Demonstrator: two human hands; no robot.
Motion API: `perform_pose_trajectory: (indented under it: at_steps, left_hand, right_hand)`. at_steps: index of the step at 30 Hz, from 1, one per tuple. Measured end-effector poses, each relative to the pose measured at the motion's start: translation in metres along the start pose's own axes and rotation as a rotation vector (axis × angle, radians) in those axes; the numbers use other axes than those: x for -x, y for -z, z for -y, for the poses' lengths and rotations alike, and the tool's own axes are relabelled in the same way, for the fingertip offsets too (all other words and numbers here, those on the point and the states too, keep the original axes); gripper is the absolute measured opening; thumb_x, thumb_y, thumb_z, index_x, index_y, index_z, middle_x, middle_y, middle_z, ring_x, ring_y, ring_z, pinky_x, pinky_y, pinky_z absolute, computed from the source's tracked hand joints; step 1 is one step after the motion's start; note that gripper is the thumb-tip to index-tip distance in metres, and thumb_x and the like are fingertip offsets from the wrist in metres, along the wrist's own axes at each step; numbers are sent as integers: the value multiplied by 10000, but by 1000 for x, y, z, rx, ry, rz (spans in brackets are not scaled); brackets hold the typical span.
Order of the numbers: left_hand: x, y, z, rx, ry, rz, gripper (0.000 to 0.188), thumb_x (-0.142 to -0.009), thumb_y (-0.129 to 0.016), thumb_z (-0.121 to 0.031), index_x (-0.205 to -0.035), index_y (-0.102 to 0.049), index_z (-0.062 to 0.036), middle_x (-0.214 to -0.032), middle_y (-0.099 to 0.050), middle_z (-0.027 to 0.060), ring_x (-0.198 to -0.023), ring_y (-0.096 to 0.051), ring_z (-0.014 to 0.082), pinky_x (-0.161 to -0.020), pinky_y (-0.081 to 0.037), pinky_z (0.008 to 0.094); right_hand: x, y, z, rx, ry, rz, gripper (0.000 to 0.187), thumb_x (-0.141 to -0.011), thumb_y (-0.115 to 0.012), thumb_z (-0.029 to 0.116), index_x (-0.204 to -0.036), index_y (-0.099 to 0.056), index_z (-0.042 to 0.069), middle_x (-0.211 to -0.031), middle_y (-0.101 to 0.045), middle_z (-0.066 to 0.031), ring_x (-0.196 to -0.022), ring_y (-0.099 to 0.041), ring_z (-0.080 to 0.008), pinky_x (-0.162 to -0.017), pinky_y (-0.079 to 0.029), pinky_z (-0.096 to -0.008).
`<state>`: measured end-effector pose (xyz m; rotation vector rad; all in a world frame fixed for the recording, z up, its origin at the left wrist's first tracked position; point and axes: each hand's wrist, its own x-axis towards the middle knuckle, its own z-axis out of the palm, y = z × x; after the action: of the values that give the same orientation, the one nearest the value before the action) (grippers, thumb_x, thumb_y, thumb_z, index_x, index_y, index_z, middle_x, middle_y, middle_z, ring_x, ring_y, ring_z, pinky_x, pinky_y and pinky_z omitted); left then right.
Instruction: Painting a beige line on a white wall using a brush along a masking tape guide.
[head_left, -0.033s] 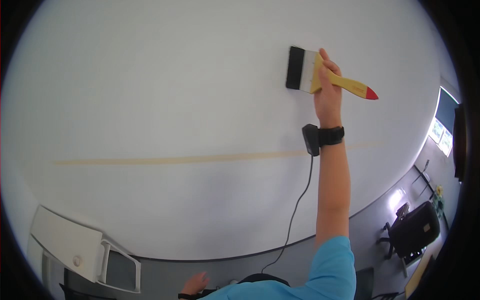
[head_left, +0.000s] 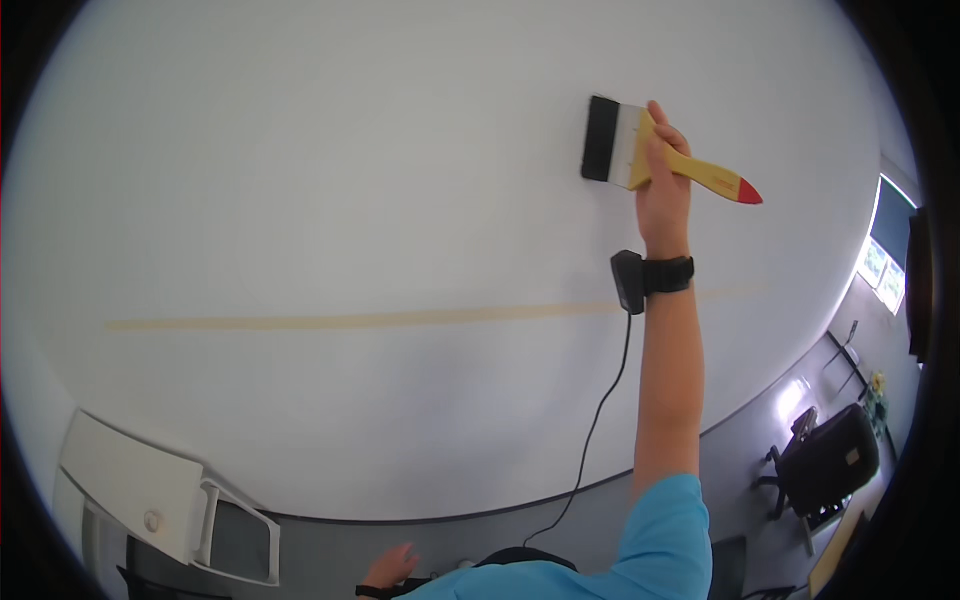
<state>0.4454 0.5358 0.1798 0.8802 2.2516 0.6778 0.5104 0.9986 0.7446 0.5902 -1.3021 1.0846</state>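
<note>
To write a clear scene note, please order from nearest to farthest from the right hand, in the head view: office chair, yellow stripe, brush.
1. Brush: in the right hand.
2. Yellow stripe: on the wall, below the hand.
3. Office chair: lower right of the picture.

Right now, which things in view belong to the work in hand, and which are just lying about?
In the work:
- paintbrush, held by the right grip
- white wall behind it, with a yellowish stripe

Apparently just about:
- black wheeled chair
- white furniture, lower left

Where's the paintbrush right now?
Head view, upper right: the paintbrush is in the right hand, above the beige strip on the white wall.
</note>
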Motion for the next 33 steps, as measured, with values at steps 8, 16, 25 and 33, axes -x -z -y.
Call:
perform_pose_trajectory:
  at_steps: [8, 16, 25, 33]
  left_hand:
    - [-25, -10, -25, -36, -75, -3, 520, -907, -513, -418, -1249, -536, -28, -1205, -600, 190, -1101, -564, 366, -918, -462, 440]
    - [-16, -28, -28, -29, -125, -49, 499, -900, -535, -397, -1228, -553, -21, -1198, -598, 201, -1099, -562, 378, -926, -457, 445]
    - [-47, -61, 90, -31, -101, 23, 431, -910, -525, -353, -1173, -568, -13, -1115, -623, 194, -1042, -584, 365, -871, -468, 429]
    - [15, -5, 157, -465, -432, -348, 182, -857, -519, -167, -943, -632, -53, -1075, -610, 194, -1087, -545, 362, -848, -493, 482]
  right_hand:
    - [-7, 27, 17, 341, 113, -116, 148, -952, -536, 97, -1090, -557, 48, -1432, -432, -129, -1328, -396, -229, -1081, -332, -344]
    - [-13, -26, 20, 977, 508, -82, 111, -918, -525, 11, -983, -608, 45, -1340, -526, -158, -1172, -551, -293, -922, -479, -338]
    - [-35, -125, -23, 1074, 649, -81, 215, -786, -558, -88, -933, -603, 63, -1244, -590, -123, -1174, -526, -327, -902, -465, -354]
    - [-1, -282, -65, 786, 598, 53, 283, -691, -582, -114, -899, -599, 78, -1234, -575, -128, -1244, -450, -394, -1008, -386, -460]
